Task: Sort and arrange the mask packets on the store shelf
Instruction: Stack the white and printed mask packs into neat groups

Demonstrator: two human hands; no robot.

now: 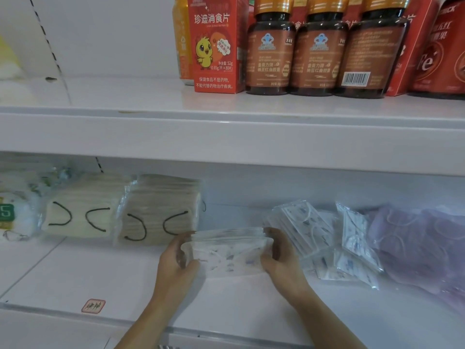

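Observation:
A stack of clear packets of white patterned masks (226, 250) sits on the lower shelf (88, 268), held from both ends. My left hand (176, 258) grips its left end and my right hand (279, 255) grips its right end. To the left stand two beige mask packs with black ear loops, one (80, 210) beside the other (161, 207). More white patterned packets (314, 235) lean in a loose pile to the right, and a purple mask packet (417, 245) lies beyond them.
A white and green pack (15, 210) sits at the far left of the lower shelf. The upper shelf (226, 127) carries a red box with a yellow chick (214, 44), brown bottles (271, 49) and red boxes (442, 46). A small red sticker (93, 305) marks the shelf front.

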